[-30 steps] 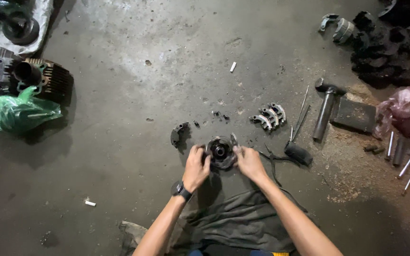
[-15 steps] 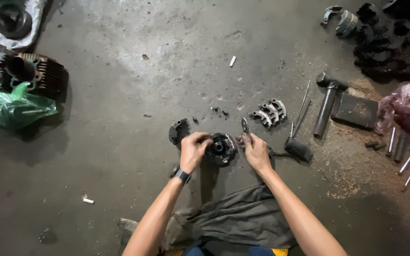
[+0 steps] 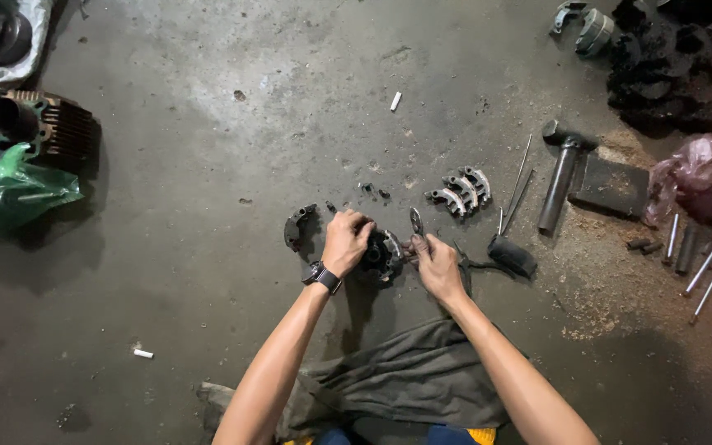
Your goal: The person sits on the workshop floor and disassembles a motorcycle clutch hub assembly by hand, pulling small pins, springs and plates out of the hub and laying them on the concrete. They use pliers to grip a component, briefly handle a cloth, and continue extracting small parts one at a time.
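A dark round clutch-like metal part (image 3: 382, 254) rests on the concrete floor in front of me. My left hand (image 3: 346, 241), with a black watch on the wrist, grips its left side from above. My right hand (image 3: 437, 265) holds a pair of pliers (image 3: 415, 229), whose handles stick up past the fingers while the jaws reach into the part's right side. A curved metal shoe (image 3: 297, 226) lies just left of my left hand. Three more curved shoes (image 3: 461, 191) lie in a row to the upper right.
A grey-green cloth (image 3: 409, 381) is spread below my arms. To the right lie a hammer (image 3: 560, 176), a dark flat block (image 3: 613, 186), thin rods (image 3: 519, 177), several sockets and bars (image 3: 702, 268) and a pink bag (image 3: 698, 177). At the left stand a finned cylinder (image 3: 43, 128) and a green bag (image 3: 10, 194).
Both hands have shifted up the floor with the round part. My right hand now holds pliers against the part; a second ago it rested bare on it.
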